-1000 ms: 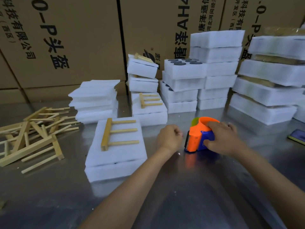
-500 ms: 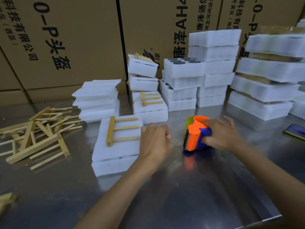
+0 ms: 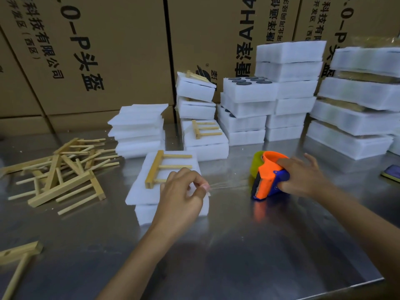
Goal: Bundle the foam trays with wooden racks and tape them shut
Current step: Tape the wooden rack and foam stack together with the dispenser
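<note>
The stack of two white foam trays (image 3: 151, 191) with a three-pronged wooden rack (image 3: 161, 168) on its top lies on the shiny metal table (image 3: 249, 245), and the left hand (image 3: 180, 199) is over its right part, the thumb and forefinger pinching the end of a clear tape strip (image 3: 229, 185). This strip runs to the right of the trays to the orange and blue tape dispenser (image 3: 267, 176), which the right hand (image 3: 299, 176) grips on the table with some fingers spread. To the left of the trays lies a loose pile of wooden racks (image 3: 60, 169), and behind them stand more white foam stacks (image 3: 287, 92) before brown cardboard boxes (image 3: 104, 50).

Glossy metal table (image 3: 249, 245), matt foam trays (image 3: 149, 191), bare wooden racks (image 3: 154, 167), seemingly plastic dispenser (image 3: 267, 176)
</note>
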Demonstrator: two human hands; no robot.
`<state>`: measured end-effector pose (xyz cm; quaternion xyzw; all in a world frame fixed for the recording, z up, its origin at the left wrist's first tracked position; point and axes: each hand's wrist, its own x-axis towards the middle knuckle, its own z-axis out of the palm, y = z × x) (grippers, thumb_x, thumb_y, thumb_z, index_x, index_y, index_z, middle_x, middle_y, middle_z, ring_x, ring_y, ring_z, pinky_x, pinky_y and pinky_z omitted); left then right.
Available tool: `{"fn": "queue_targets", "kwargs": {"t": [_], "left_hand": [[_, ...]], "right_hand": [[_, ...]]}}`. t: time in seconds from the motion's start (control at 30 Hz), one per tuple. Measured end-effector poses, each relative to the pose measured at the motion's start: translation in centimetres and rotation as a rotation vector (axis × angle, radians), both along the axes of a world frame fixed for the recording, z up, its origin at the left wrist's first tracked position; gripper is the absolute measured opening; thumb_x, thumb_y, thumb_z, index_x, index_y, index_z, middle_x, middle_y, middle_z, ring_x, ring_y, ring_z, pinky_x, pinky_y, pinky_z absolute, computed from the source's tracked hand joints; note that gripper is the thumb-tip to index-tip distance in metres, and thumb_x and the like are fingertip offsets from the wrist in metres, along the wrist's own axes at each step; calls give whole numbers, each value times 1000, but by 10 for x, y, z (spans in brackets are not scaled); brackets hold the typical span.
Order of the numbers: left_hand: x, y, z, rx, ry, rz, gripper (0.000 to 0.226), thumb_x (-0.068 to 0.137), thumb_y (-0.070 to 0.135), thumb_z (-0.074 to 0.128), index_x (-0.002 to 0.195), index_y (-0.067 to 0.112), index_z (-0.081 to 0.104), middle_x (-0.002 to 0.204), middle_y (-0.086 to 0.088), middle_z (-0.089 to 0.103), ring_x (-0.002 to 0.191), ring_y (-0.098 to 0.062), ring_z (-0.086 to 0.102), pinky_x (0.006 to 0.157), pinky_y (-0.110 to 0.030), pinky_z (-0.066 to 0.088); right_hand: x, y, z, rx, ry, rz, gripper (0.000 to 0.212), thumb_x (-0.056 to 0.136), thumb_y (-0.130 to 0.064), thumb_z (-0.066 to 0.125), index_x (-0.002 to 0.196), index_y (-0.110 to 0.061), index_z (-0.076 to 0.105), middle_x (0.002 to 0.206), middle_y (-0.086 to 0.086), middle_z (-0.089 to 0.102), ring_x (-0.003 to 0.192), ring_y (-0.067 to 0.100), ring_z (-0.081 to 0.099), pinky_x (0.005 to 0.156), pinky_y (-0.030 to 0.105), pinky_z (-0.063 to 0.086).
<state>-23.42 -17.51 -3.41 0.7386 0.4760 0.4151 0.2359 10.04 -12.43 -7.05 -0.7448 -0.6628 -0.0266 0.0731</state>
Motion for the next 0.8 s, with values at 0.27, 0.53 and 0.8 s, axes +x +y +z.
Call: {"fn": "queue_targets", "kwargs": {"t": [0.27, 0.53, 0.8], "left_hand": [[8, -13, 4, 158, 79, 62, 24, 95, 11, 56, 78, 27, 51, 82, 16, 55, 95, 3, 43, 84, -20, 25], [-36, -27, 12, 86, -71, 124, 15, 92, 27, 60, 78, 30, 62, 91, 29, 56, 88, 6, 48, 79, -28, 34], [-57, 11, 44, -43, -209, 114, 23, 97, 19, 54, 77, 20, 64, 80, 12, 67, 80, -4, 59, 68, -17, 43]], "right_hand": [[0, 2, 5, -20, 32, -6, 50, 53, -43, 49, 103, -44, 43, 90, -10, 54, 109, 15, 51, 116, 48, 7], [8, 8, 17, -169, -65, 47, 54, 68, -57, 68, 114, -40, 45, 116, -8, 56, 123, 16, 48, 116, 49, 13], [-10, -14, 38, -208, 193, 238, 60, 80, -35, 81, 131, -29, 50, 121, -11, 66, 117, 12, 57, 110, 30, 35]]}}
